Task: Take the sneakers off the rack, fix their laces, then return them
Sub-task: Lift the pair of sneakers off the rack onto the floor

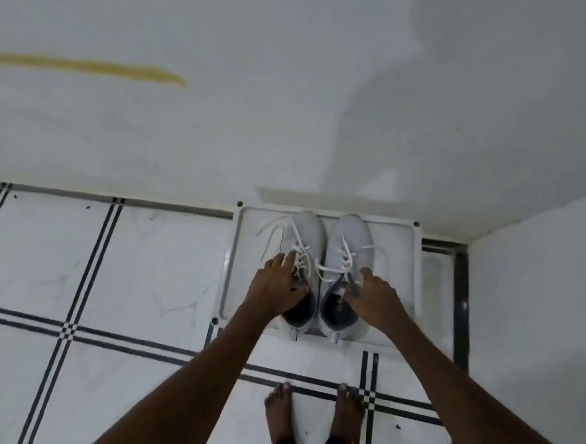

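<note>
Two white sneakers stand side by side on the top shelf of a white rack, toes toward the wall. The left sneaker has loose laces spilling out to its left. The right sneaker also has its laces untied. My left hand grips the left sneaker at its tongue, fingers inside the opening. My right hand holds the right sneaker the same way, thumb in the opening. Both shoes rest on the shelf.
The rack sits in a corner against a white wall, with another wall to the right. The floor is white tile with dark double lines. My bare feet stand just in front of the rack.
</note>
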Demonstrator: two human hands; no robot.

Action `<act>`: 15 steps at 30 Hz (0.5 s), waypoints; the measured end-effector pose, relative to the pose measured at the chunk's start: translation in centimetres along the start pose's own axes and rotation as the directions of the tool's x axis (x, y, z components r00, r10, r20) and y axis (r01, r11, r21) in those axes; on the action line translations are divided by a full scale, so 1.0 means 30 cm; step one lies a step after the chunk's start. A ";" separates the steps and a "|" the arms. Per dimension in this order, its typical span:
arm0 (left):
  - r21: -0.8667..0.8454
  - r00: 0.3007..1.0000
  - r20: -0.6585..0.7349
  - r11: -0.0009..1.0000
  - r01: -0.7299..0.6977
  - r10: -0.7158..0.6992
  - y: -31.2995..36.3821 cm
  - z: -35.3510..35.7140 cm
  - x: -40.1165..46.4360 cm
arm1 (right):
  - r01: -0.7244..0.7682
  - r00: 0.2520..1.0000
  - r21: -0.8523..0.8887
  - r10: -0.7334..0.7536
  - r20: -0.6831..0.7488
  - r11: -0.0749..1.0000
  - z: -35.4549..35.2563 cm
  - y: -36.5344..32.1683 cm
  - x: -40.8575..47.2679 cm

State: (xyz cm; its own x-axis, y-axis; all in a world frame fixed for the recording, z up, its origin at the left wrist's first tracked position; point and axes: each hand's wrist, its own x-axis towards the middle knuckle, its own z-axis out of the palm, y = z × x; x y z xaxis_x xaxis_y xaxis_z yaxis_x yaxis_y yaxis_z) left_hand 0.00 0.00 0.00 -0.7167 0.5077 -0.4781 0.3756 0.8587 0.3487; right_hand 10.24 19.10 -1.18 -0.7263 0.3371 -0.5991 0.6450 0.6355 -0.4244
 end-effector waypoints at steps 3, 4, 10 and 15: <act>-0.074 0.998 0.050 0.996 0.043 -0.039 -0.033 0.097 0.016 | -0.026 0.999 0.003 0.026 -0.024 1.000 0.099 0.032 0.031; -0.071 0.998 0.042 0.996 0.059 -0.056 -0.042 0.122 0.023 | -0.034 0.999 -0.004 0.034 -0.040 0.999 0.125 0.032 0.035; 0.016 0.990 -0.114 0.996 0.090 -0.088 -0.064 0.177 0.060 | -0.020 0.974 0.034 0.027 -0.225 0.999 0.211 0.059 0.069; 0.000 0.985 -0.157 0.997 0.076 -0.075 -0.046 0.165 -0.025 | -0.011 0.964 0.048 0.023 -0.267 0.999 0.199 0.045 -0.015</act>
State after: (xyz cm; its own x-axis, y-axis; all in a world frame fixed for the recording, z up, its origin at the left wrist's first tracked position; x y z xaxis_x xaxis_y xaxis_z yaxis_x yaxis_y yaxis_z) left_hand 2.93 -1.23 -4.11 -0.8264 0.4242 -0.3704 0.3198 0.8949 0.3114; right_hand 12.86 15.66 -5.53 -0.7481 0.5247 -0.4061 0.6635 0.5976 -0.4501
